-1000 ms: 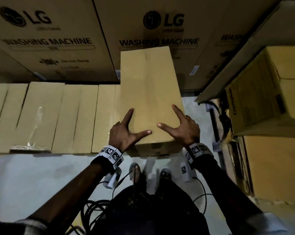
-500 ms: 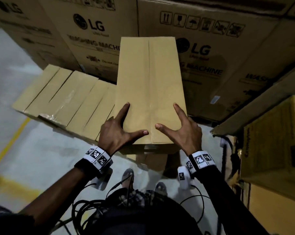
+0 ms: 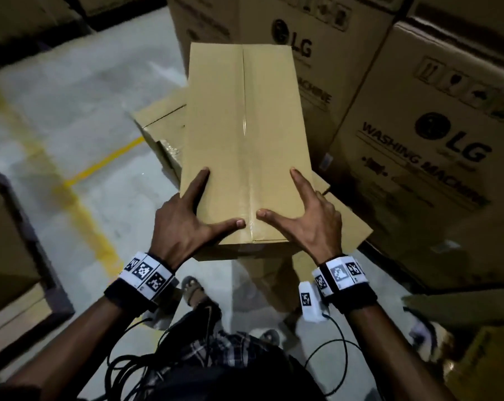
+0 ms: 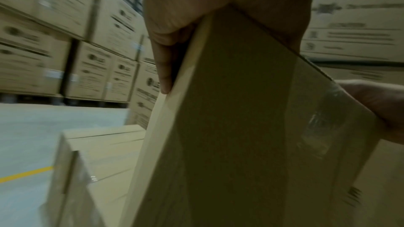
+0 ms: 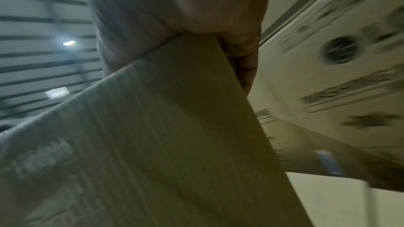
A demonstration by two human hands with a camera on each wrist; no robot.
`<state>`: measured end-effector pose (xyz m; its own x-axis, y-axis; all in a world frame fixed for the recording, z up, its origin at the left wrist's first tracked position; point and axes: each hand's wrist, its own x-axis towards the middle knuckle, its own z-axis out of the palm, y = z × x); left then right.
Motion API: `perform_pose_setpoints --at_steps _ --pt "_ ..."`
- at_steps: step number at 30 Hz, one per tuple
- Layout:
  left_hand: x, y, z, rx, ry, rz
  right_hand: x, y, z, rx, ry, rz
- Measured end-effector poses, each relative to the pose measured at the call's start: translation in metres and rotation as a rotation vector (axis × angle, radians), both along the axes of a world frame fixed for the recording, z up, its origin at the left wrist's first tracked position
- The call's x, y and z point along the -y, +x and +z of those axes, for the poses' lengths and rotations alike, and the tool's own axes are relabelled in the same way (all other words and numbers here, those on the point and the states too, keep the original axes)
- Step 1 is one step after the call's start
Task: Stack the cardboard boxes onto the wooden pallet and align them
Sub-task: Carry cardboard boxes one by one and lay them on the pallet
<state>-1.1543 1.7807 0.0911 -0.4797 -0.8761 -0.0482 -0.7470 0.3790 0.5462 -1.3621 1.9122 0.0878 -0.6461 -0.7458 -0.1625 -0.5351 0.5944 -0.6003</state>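
A long, plain cardboard box with a taped centre seam is held in the air at its near end by both hands. My left hand grips the near left corner, thumb flat on top and fingers down the side. My right hand grips the near right corner the same way. The box fills both wrist views. Below it lies a row of similar boxes, partly covered. No wooden pallet is in view.
Large LG washing-machine cartons stand close on the right and behind. More cartons stand at the left edge. Grey floor with a yellow line lies to the left. Cables hang at my waist, and my feet show below the box.
The view has swung so the row of boxes now lies skewed under the held box and open floor shows on the left. Both hands keep the same hold on the box.
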Motion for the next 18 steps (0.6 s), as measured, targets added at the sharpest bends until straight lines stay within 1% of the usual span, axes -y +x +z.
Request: perform_pose_setpoints --at_steps 5,10,13,18 --pt "0.053 0.056 -0.010 -0.039 0.013 0.174 0.089 0.037 0.007 -0.050 0.005 0.184" --pt "0.123 0.128 -0.006 -0.089 0.022 0.352 0.201 0.097 0.010 -0.079 -0.038 0.348" --pt "0.165 0.182 -0.002 -0.119 0.015 0.477 0.274 0.145 0.012 -0.084 -0.061 0.474" --pt "0.208 0.270 0.005 -0.187 -0.023 0.663 0.366 0.231 0.017 -0.102 -0.137 0.686"
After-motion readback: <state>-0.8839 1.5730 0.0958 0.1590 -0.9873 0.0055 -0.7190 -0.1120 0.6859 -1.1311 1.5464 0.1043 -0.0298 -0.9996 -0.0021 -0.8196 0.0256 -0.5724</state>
